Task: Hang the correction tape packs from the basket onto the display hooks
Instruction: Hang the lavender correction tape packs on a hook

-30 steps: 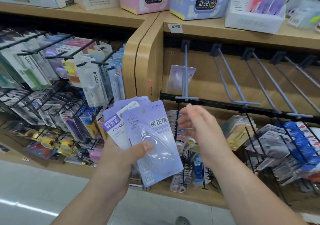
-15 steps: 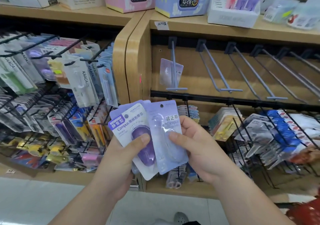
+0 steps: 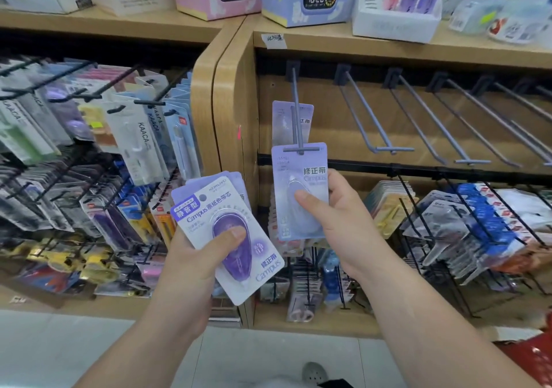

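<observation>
Store shelf (image 3: 388,56) ahead. My right hand (image 3: 343,223) pinches pack (image 3: 298,166) at tip of left hook (image 3: 297,112); left hand (image 3: 191,262) clutches stack (image 3: 203,208), near left. Risk: I misjudge depth, hole misses tip, pack drops.

Noted glossy card with clear plastic blister on correction tape pack (image 3: 298,166). Found display hook (image 3: 296,112) of smooth grey-coated metal. Logged shelf (image 3: 388,56) as matt light wood, lower rail (image 3: 418,171) as black metal.
</observation>
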`<move>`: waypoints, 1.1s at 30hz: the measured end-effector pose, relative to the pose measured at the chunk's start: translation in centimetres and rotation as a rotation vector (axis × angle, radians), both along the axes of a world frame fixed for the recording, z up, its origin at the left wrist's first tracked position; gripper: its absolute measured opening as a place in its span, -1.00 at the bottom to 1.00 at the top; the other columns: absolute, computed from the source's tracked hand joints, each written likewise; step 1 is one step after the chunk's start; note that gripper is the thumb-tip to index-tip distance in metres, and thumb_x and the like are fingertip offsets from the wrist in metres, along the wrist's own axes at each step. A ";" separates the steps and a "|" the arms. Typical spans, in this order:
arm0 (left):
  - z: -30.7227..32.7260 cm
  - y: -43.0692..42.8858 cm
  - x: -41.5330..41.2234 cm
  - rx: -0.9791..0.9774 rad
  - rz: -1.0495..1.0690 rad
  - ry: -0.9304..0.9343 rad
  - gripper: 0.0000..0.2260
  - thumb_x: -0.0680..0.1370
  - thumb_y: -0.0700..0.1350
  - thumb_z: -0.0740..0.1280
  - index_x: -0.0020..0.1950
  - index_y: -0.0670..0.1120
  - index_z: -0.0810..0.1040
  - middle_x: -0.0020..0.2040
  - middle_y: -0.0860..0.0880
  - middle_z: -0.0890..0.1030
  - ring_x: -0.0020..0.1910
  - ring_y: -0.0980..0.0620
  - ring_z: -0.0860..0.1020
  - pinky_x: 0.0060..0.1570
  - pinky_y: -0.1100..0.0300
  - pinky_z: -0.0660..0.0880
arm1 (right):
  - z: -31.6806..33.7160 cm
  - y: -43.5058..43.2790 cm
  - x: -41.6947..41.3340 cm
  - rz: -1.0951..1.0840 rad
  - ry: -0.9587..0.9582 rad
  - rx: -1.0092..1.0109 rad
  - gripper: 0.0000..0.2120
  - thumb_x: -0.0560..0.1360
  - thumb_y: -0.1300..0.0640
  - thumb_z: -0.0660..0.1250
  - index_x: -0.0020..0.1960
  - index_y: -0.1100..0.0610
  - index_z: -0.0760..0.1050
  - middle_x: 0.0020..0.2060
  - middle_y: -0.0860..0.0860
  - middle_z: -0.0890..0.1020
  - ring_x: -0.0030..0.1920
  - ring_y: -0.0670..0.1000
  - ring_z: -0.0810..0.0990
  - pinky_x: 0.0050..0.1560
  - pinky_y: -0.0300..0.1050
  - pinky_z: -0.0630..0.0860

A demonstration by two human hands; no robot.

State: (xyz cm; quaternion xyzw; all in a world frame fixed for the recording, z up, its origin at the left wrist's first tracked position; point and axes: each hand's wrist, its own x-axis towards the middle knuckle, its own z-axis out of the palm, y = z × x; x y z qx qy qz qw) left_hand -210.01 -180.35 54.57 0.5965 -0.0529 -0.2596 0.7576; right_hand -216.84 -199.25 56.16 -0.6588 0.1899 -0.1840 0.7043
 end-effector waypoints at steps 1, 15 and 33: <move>0.1 0.0 0.0 0.007 0.006 -0.005 -0.65 0.36 -0.09 0.46 0.13 -0.06 0.57 -0.19 -0.04 0.68 -0.43 0.03 0.59 -0.57 0.26 0.31 | -0.1 -0.1 0.2 -0.004 0.007 -0.018 -0.78 0.64 0.17 0.34 0.27 -0.02 0.53 0.12 -0.10 0.72 0.09 -0.06 0.72 -0.06 -0.16 0.65; 0.8 0.2 0.5 -0.027 -0.038 -0.006 -0.53 0.34 -0.11 0.43 0.26 -0.13 0.56 -0.17 -0.02 0.69 -0.44 0.08 0.60 -0.58 0.32 0.41 | -0.4 -4.9 8.8 -0.188 0.227 -0.248 -0.86 0.61 -0.02 0.38 0.14 -0.02 0.55 0.06 -0.06 0.66 0.11 0.05 0.63 0.09 0.10 0.63; 0.0 -1.0 0.9 -0.062 -0.099 -0.039 -0.52 0.33 -0.12 0.52 0.26 -0.04 0.64 0.09 -0.13 0.75 -0.01 -0.15 0.74 -0.14 -0.02 0.70 | 0.1 3.7 -0.8 0.103 0.139 -0.238 -0.67 0.40 -0.11 0.59 0.10 -0.20 0.56 0.06 -0.21 0.62 0.03 -0.13 0.64 -0.03 -0.14 0.65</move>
